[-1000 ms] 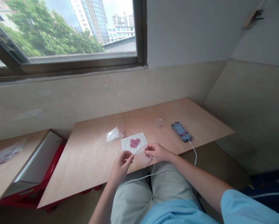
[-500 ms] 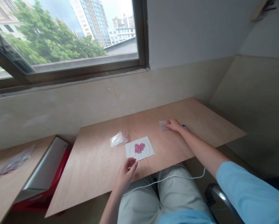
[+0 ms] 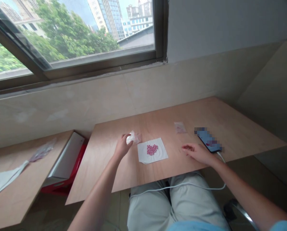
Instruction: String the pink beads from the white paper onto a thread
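Note:
My left hand (image 3: pixel 123 147) is at the stack of clear plastic zip bags (image 3: pixel 136 138), thumb and fingers apart around its near left side. Whether the fingertips touch the bags I cannot tell. Pink beads (image 3: pixel 152 149) lie in a small heap on a white paper sheet (image 3: pixel 161 155) just right of the stack. My right hand (image 3: pixel 196 152) hovers near the table's front edge, fingers loosely bent and apart, holding nothing. Beyond it, a small clear bag (image 3: pixel 180 127) with a little pink inside lies flat on the table.
A phone (image 3: pixel 209 140) with a white cable (image 3: pixel 182 184) lies by my right hand; the cable runs across my lap. On the left, a second table (image 3: pixel 16 199) bears a plastic bag (image 3: pixel 42 150) and a white cloth-like strip (image 3: pixel 6 178). A red stool-like object (image 3: pixel 78 165) stands between the tables.
My right hand has let go of the small bag and drawn back toward the front edge. My left hand has moved forward to the stack of bags. The view has shifted, uncovering the phone.

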Demonstrator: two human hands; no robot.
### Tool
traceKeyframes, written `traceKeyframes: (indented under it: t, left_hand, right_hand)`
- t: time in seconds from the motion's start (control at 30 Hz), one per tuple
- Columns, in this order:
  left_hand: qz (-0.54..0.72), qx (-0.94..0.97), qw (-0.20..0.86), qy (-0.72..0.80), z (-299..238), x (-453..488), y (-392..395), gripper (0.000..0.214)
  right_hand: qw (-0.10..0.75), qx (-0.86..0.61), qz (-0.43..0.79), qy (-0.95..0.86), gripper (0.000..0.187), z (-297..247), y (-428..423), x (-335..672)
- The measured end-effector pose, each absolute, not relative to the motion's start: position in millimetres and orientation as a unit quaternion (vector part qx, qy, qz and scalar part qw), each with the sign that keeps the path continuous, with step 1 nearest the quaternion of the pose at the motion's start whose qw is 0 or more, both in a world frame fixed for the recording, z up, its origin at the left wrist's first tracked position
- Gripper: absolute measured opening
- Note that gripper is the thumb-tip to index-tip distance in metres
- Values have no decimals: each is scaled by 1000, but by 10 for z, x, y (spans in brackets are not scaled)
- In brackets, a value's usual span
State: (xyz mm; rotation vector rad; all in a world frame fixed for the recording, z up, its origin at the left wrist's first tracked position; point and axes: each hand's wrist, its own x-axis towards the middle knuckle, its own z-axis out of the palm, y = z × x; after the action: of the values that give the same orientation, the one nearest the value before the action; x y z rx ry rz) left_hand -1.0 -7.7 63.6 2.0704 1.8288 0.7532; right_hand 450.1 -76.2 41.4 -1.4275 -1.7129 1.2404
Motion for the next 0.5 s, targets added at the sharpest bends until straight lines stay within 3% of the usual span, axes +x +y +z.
traceKeyframes:
  t: [0.2,0.5]
  left_hand:
    - [111,752,183,624,635,-225,511,87]
    - [132,757,184,613,749,-187,534,67]
  right_hand:
    - [279,-495,472,-674,33,491,-1155,4180]
    - [279,-491,454,-689,33,471,-1128,4182]
